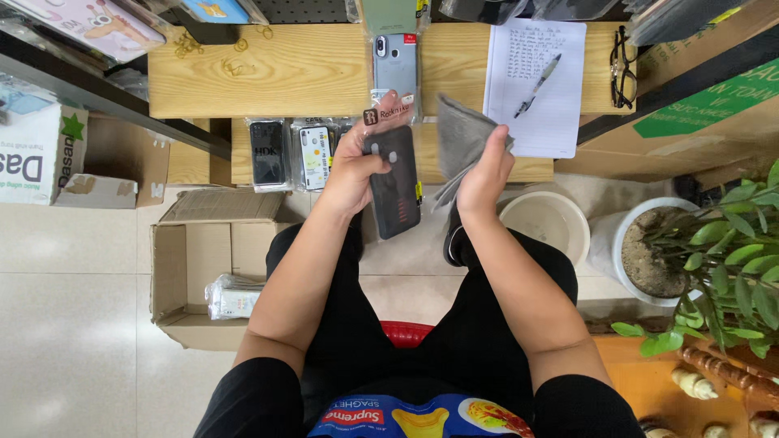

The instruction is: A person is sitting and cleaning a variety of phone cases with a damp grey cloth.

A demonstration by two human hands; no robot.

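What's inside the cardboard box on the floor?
The open cardboard box holds a clear plastic bundle of packets lying against its right side. The person's left forearm covers the bundle's right end, so anything there is hidden.

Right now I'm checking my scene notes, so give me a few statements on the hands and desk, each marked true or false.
1. The left hand holds a dark phone case. True.
2. The right hand holds a pen. False: it holds a grey cloth; the pen lies on the paper sheet.
3. Glasses lie right of the sheet. True.
4. The cardboard box sits on the desk. False: it is on the floor.
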